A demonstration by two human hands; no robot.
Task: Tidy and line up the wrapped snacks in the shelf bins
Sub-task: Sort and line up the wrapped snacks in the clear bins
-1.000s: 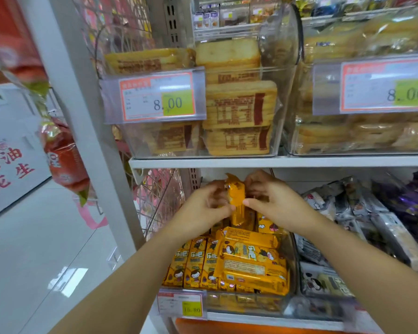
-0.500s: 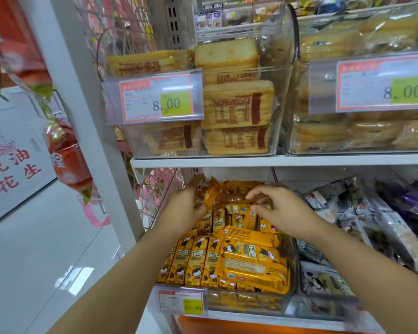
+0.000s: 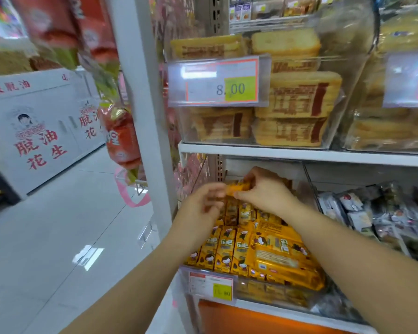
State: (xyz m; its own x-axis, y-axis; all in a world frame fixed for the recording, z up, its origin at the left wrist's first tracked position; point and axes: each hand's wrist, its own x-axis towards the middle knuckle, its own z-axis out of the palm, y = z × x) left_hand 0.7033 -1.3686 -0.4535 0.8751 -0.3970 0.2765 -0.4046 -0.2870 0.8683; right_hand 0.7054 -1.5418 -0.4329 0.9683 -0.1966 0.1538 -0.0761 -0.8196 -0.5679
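Right hand (image 3: 267, 194) pinched one yellow packet (image 3: 238, 188) by its right end, held over the back of the clear bin (image 3: 263, 289) on the lower shelf. Packet's long axis ran roughly level, left-right, free end toward left hand (image 3: 200, 210). That hand was half curled and blurred, contact unclear. From the front: one price tag (image 3: 211, 284) on the bin wall; four front-row packets (image 3: 223, 251) upright, long axes vertical; one multipack (image 3: 282, 259) lying flat at right; at least three back-row packets (image 3: 245, 213) upright.
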